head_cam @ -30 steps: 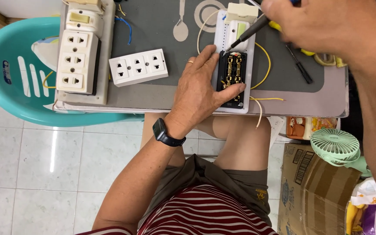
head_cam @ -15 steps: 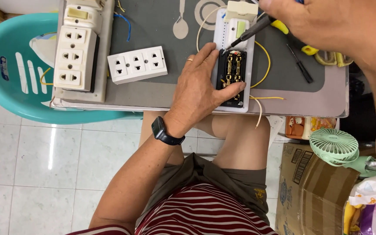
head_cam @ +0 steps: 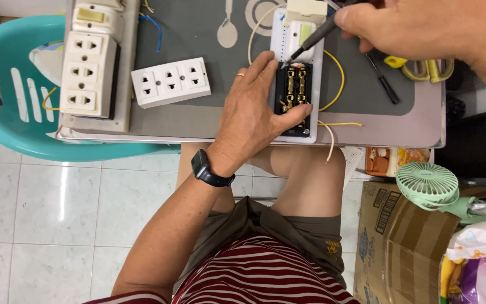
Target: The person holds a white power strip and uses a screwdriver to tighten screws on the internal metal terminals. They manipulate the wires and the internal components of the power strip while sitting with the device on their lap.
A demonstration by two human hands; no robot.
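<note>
Pinching a dark-handled screwdriver [head_cam: 316, 38], the right hand [head_cam: 423, 31] is setting its tip on the open black socket block with brass contacts [head_cam: 293, 95], lying on the grey mat [head_cam: 198, 34]. Left hand [head_cam: 251, 112] is lying flat, fingers spread, bracing it. Slipping could gouge nearby fingertips [head_cam: 268, 56].

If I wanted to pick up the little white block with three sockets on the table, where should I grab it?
Probably grip the white three-socket block across its two long edges, coming straight down from above. It lies flat, face up, slightly tilted on the grey mat, with bare space along both long sides. The left hand is just right of it, so approach from the left end.
</note>
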